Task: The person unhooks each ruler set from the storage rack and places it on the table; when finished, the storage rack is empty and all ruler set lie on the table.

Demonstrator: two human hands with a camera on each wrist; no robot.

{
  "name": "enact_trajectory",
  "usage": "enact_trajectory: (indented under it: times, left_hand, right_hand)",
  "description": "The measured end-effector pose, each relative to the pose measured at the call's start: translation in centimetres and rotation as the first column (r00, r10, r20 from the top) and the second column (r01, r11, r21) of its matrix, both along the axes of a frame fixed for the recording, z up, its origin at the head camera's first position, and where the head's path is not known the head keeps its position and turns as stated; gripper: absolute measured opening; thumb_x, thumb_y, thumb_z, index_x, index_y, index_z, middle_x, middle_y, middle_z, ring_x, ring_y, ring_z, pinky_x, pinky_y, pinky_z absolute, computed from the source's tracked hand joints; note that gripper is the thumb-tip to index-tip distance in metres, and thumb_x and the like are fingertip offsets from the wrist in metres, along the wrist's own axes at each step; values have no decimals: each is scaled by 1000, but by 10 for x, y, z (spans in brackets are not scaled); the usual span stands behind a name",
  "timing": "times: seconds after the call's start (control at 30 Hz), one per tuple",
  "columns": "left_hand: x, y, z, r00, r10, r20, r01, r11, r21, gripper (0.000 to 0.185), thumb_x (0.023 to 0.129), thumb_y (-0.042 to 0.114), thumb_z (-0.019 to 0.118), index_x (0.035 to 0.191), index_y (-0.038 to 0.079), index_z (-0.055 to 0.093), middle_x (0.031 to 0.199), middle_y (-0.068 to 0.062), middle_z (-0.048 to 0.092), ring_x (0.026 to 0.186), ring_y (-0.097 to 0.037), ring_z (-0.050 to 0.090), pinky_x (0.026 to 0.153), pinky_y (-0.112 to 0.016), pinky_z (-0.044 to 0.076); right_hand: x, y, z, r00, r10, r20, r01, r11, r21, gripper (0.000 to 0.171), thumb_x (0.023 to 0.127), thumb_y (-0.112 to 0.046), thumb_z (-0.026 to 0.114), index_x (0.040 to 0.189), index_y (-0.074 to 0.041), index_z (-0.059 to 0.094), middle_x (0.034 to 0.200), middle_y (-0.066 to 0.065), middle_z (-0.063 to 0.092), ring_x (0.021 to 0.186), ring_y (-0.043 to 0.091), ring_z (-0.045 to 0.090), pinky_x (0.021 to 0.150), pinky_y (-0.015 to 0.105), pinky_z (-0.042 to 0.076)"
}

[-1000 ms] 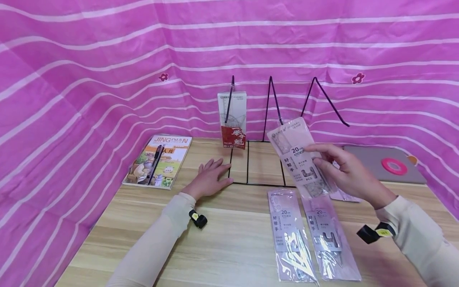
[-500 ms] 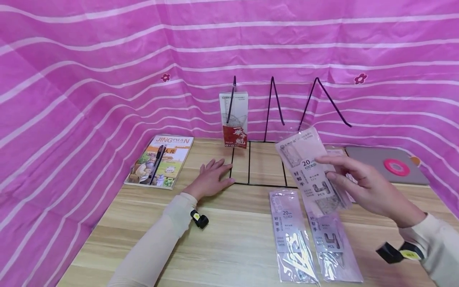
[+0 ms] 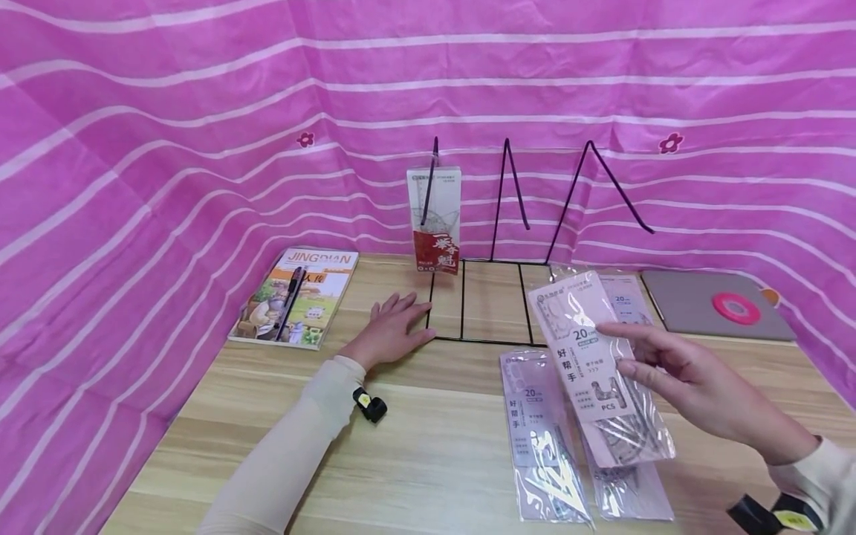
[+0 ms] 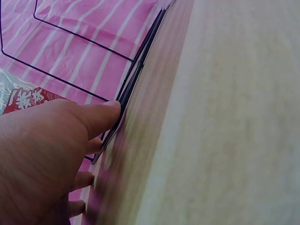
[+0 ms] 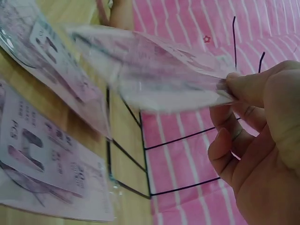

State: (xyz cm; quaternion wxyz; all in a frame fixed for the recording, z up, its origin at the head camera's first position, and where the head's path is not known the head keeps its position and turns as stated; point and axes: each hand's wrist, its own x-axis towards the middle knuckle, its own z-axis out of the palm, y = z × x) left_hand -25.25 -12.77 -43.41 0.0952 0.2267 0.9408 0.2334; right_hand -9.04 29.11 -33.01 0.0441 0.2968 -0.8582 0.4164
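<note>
My right hand (image 3: 695, 383) pinches the right edge of a clear-wrapped ruler set (image 3: 591, 364) between thumb and fingers. That packet is tilted and partly covers another ruler set (image 3: 631, 494) lying on the table. To its left lies a similar ruler set (image 3: 535, 409), and one more (image 3: 628, 293) shows partly behind it. My left hand (image 3: 389, 331) rests at the front left of a black wire rack (image 3: 481, 341), fingers relaxed. In the left wrist view the thumb (image 4: 101, 117) touches the wire. A red and white ruler packet (image 3: 436, 249) hangs on the rack's left prong.
A magazine (image 3: 321, 316) with a black pen (image 3: 291, 301) on it lies at the left. At the right is a grey flat laptop-like slab (image 3: 682, 297) bearing a pink ring (image 3: 735, 308). Pink striped cloth (image 3: 428, 67) surrounds the wooden table (image 3: 414, 446).
My right hand has drawn the ruler set down and to the right, away from the middle prong and over the packets on the table. The left hand has stayed in place.
</note>
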Motion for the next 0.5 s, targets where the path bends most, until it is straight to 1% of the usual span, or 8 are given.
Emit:
enact_trajectory:
  times: [0.1,0.17,0.27,0.37,0.4,0.47,0.5]
  left_hand:
    - [0,0,0,1000,-1,-2,1,1000,-3,68,104,58,56,163,25,41,177,-11,20,164,-44,7,128,-72,0]
    - [-1,0,0,1000,-1,1,1,1000,-3,69,104,58,56,163,26,41,177,-11,20,164,-45,7,128,-72,-1]
    - [-1,0,-1,1000,1,0,-1,1000,-3,68,104,58,56,163,26,41,177,-12,20,163,-45,7,128,-72,0]
    - [-1,0,-2,1000,-1,-9,1,1000,-4,68,104,57,56,162,25,42,176,-12,21,163,-46,9,127,-74,1]
    - [-2,0,-3,1000,-1,-11,1,1000,-6,68,104,58,56,162,25,42,176,-12,21,163,-45,9,127,-73,2]
    - [-3,0,-3,1000,-3,-17,3,1000,-10,68,104,57,56,162,25,42,176,-13,21,163,-46,9,127,-74,2]
    - [-3,0,-3,1000,-3,-17,3,1000,-12,68,104,58,56,162,25,42,176,-12,21,163,-46,9,127,-74,2]
  right_hand:
    - [1,-3,-4,997,-35,64,35,999,5,57,97,12,63,151,-6,54,95,-7,67,72,6,60,56,25,51]
    - [0,-6,-6,992,-61,112,60,998,15,55,99,7,65,151,-7,55,97,-7,71,77,6,65,60,24,56]
    - [-2,-9,-7,980,-78,183,76,997,16,52,101,1,66,151,-6,54,113,-9,75,90,6,72,71,25,62]
    - [-4,-13,-10,971,-71,227,75,997,-7,50,101,0,65,150,-1,54,121,-13,74,96,5,74,76,24,63]
    - [-5,-14,-11,970,-67,235,73,997,-17,49,101,1,65,149,0,54,123,-11,75,97,4,74,77,24,63]
    - [-6,-19,-14,967,-65,245,73,997,-24,48,101,1,66,147,2,55,128,-1,75,99,4,74,79,23,63]
    - [-7,-22,-15,966,-69,249,76,997,-16,48,100,-1,67,147,2,55,130,5,73,97,3,73,77,23,63]
